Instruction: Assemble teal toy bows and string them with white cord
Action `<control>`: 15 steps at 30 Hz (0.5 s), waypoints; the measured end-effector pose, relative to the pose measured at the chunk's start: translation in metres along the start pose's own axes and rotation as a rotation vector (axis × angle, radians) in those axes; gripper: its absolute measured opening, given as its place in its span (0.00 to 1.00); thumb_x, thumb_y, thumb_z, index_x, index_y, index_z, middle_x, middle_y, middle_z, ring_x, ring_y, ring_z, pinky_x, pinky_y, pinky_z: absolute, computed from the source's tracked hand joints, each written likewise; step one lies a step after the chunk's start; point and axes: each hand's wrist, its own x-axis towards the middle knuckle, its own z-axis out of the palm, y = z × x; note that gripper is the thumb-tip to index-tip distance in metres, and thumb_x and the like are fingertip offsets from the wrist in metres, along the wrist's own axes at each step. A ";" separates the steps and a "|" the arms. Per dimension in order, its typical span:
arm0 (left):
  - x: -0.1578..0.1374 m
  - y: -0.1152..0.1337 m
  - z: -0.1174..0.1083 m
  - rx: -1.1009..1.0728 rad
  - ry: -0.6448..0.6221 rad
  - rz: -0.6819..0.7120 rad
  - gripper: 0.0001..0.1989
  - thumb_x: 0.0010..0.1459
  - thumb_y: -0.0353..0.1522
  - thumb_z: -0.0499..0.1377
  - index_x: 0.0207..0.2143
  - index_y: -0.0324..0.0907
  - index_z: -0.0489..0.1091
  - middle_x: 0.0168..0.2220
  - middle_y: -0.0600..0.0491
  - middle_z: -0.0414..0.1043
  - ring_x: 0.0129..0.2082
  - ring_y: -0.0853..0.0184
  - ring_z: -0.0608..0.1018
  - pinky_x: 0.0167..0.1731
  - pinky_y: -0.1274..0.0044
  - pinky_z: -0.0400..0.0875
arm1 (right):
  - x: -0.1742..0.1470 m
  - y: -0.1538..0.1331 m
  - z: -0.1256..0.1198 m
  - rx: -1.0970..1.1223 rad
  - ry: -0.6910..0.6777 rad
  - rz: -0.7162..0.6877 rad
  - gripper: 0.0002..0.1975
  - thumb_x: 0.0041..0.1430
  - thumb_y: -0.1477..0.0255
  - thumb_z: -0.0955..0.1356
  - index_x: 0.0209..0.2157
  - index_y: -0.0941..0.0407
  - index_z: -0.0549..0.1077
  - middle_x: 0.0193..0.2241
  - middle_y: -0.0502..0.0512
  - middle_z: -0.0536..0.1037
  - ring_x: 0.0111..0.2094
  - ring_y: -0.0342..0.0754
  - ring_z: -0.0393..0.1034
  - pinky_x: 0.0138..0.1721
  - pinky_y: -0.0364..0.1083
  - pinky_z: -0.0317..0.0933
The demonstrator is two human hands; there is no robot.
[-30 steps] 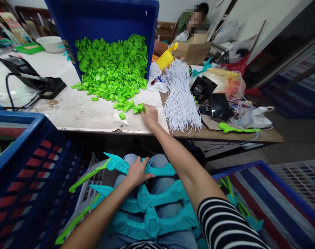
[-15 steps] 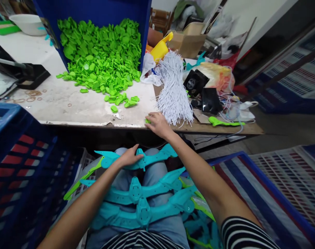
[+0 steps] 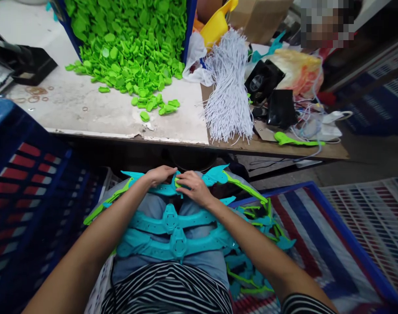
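Three turquoise plastic toy bows with green arms lie across my lap. My left hand [image 3: 160,175] is closed on the farthest toy bow [image 3: 215,175], beside its raised centre. In my right hand [image 3: 195,187] a small green plastic cap [image 3: 177,181] is pinched between the fingers, against that same centre; my fingers partly hide it. Nearer my body lie a second toy bow [image 3: 194,219] and a third toy bow [image 3: 202,243], each with a hollow raised centre. A heap of green caps [image 3: 127,61] spills onto the table from a blue crate [image 3: 191,26].
On the worktable [image 3: 101,117] lie a bundle of white strings [image 3: 230,96], a yellow scoop [image 3: 215,28] and black boxes [image 3: 282,109] with cables. Blue crates flank me: a left crate [image 3: 9,131] and a right crate [image 3: 312,192] beside more turquoise-green parts. Behind, a person appears blurred.
My right hand has come from the table edge to the farthest toy bow, bringing a green cap to its centre. My left hand stays on that bow. The view has tilted downward.
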 end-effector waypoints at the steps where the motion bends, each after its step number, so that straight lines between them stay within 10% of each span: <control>1: 0.000 0.000 0.001 -0.003 0.003 0.001 0.19 0.52 0.45 0.60 0.27 0.36 0.71 0.21 0.56 0.66 0.21 0.73 0.65 0.26 0.78 0.58 | -0.001 0.002 0.003 -0.021 0.022 0.013 0.11 0.59 0.64 0.67 0.39 0.55 0.76 0.41 0.59 0.78 0.43 0.52 0.66 0.44 0.55 0.66; 15: 0.001 -0.003 -0.002 0.058 -0.030 0.020 0.16 0.51 0.41 0.62 0.33 0.36 0.74 0.23 0.56 0.68 0.24 0.72 0.64 0.26 0.80 0.56 | -0.008 0.005 0.010 -0.013 0.073 0.050 0.12 0.59 0.63 0.66 0.38 0.55 0.77 0.43 0.60 0.76 0.47 0.53 0.66 0.47 0.55 0.66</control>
